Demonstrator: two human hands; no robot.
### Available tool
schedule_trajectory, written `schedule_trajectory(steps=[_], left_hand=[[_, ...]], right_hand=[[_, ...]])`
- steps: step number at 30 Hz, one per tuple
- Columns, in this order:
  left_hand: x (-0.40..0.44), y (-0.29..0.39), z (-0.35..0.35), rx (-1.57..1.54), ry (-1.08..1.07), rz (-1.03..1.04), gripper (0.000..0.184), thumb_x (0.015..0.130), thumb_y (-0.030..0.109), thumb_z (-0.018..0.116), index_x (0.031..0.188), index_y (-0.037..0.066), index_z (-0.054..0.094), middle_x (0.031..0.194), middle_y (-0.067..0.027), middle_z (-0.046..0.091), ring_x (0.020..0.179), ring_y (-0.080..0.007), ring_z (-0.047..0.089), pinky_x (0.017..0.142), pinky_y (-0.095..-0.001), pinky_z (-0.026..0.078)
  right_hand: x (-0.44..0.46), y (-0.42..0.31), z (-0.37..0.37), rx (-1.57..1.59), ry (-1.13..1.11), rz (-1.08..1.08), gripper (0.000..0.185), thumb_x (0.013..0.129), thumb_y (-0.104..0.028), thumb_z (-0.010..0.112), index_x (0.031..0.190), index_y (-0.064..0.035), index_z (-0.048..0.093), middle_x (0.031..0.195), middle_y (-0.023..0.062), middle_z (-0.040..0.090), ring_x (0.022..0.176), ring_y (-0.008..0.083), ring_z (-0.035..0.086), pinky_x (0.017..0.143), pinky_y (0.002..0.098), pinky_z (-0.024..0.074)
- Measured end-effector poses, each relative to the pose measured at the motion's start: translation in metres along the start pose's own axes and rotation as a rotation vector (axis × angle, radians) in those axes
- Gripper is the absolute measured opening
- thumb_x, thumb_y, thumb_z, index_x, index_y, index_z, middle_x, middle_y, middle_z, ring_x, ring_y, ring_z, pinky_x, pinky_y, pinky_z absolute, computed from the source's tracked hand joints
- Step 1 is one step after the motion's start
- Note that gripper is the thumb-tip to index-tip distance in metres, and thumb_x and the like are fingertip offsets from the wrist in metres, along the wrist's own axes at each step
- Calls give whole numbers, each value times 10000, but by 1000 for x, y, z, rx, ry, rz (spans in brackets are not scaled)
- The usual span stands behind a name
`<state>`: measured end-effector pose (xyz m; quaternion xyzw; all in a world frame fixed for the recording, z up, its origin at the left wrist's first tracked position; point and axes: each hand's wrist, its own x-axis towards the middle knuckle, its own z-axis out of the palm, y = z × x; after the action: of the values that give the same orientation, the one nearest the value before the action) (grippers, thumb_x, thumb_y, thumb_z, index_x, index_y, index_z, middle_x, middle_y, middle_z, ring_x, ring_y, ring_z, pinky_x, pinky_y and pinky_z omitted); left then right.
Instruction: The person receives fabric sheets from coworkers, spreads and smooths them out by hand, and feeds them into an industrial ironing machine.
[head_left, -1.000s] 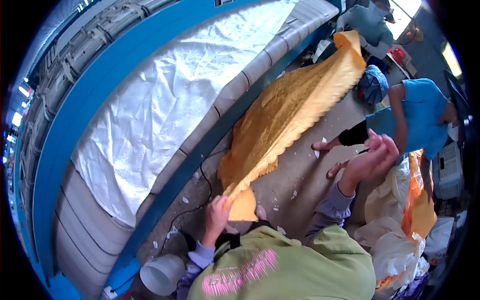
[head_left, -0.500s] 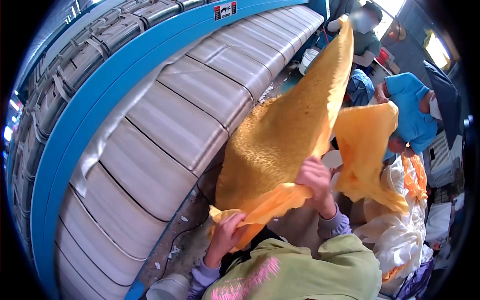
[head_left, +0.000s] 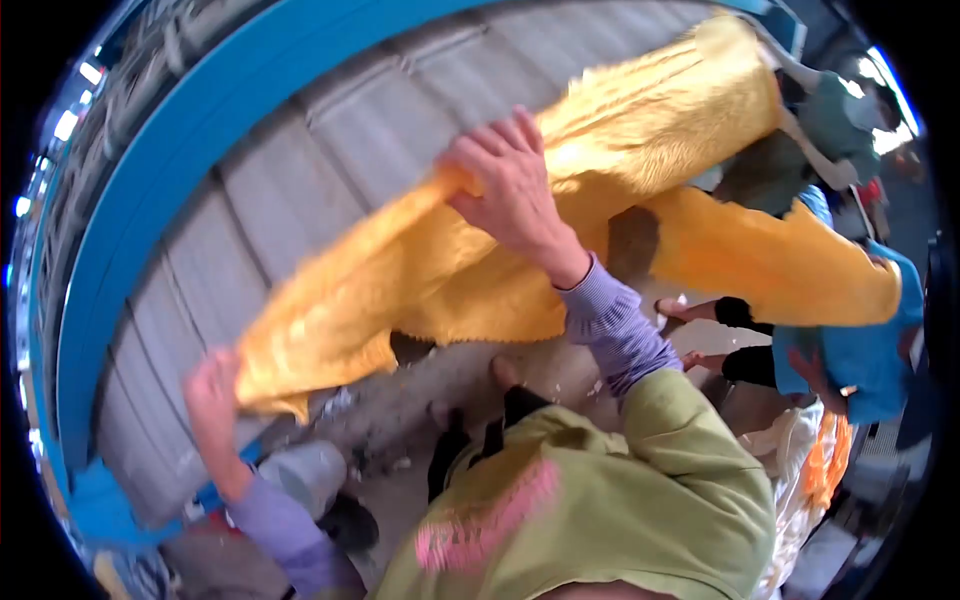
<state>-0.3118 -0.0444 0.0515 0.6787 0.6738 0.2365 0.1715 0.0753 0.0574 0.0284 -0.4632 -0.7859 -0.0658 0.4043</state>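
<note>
A long yellow-orange cloth (head_left: 430,270) is stretched along the front of the slatted machine bed. My left hand (head_left: 213,385), a little blurred, is closed on its near left corner. Farther along the same upper edge, my right hand (head_left: 510,180) grips the cloth, with fingers bent over it. Its lower edge hangs loose above the floor. At the far end, a co-worker's arms reach to the cloth.
The machine's grey slatted bed (head_left: 290,190) runs beneath a curved blue frame (head_left: 150,180). A second orange cloth (head_left: 770,260) hangs by a co-worker in a blue shirt (head_left: 850,350). A pale bucket (head_left: 305,470) stands at lower left; white and orange cloths (head_left: 800,480) are piled at right.
Both my hands have moved left and up, spreading apart and carrying the cloth to the machine bed. Its far end has come down over the bed. My view has turned.
</note>
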Motion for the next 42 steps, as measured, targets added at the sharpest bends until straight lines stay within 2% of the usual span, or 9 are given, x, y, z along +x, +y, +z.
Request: schedule_trajectory(steps=[4, 8, 11, 14, 17, 21, 28, 36, 42], left_hand=[[97, 33, -5, 185, 291, 188, 259, 865, 267, 533, 853, 15, 590, 681, -174, 545, 604, -239, 558, 586, -332, 425], [110, 22, 5, 421, 573, 279, 310, 859, 320, 549, 986, 40, 586, 894, -88, 608, 820, -217, 580, 718, -283, 437], [13, 5, 24, -498, -43, -99, 267, 860, 242, 575, 936, -13, 598, 789, -34, 585, 771, -116, 549, 740, -272, 440], [-56, 0, 111, -607, -423, -549, 339, 760, 147, 670, 1053, -7, 594, 913, -91, 633, 859, -135, 581, 768, -273, 463], [-70, -69, 250, -755, -3, -407, 438, 775, 159, 664, 1153, -20, 532, 1115, -108, 564, 1010, -177, 523, 874, -295, 411], [-36, -90, 332, -849, -126, -499, 415, 853, 246, 591, 1175, -8, 530, 1191, -93, 526, 1078, -147, 473, 944, -291, 349], [-102, -27, 196, -1185, 307, -494, 379, 834, 187, 612, 1121, -44, 525, 1146, -131, 543, 1035, -175, 507, 929, -326, 377], [-105, -58, 268, -1087, -96, -689, 427, 844, 219, 612, 1178, -10, 478, 1084, -61, 544, 968, -137, 505, 899, -281, 386], [-90, -53, 101, -562, 420, -339, 412, 863, 242, 579, 1115, -81, 538, 1006, -162, 597, 881, -193, 555, 803, -302, 442]], right_hand=[[-31, -55, 53, 127, -248, -49, 797, 690, -207, 692, 1365, -186, 268, 1408, 98, 253, 1330, 303, 169, 1053, 535, 139], [-53, -75, 101, 0, -362, -121, 746, 816, -638, 346, 1376, -150, 278, 1410, 146, 261, 1340, 319, 146, 1053, 553, 87], [-22, -62, 119, 31, -334, -33, 718, 825, -625, 349, 1350, -135, 329, 1405, 153, 268, 1336, 327, 155, 1050, 560, 82], [11, -47, 153, 7, -273, -53, 706, 828, -615, 353, 1327, -116, 354, 1379, 161, 299, 1317, 324, 200, 1038, 564, 118], [57, -30, 194, -5, -206, -78, 698, 822, -597, 378, 1303, -90, 371, 1346, 174, 330, 1279, 335, 254, 1014, 567, 158], [82, -38, 220, 62, -163, -20, 653, 836, -544, 394, 1297, -82, 369, 1338, 198, 333, 1268, 386, 252, 1011, 575, 168], [-61, -2, 39, 118, -101, 198, 550, 800, -286, 580, 1280, -96, 390, 1364, 161, 298, 1315, 355, 181, 1060, 503, 142], [-199, 7, 32, 224, -243, 362, 497, 800, -233, 583, 1238, -68, 418, 1295, 173, 377, 1254, 362, 294, 1018, 445, 271], [-279, 14, 27, 317, -632, 748, 424, 807, -259, 580, 1158, -38, 491, 1183, 167, 489, 1105, 342, 463, 926, 388, 394]])
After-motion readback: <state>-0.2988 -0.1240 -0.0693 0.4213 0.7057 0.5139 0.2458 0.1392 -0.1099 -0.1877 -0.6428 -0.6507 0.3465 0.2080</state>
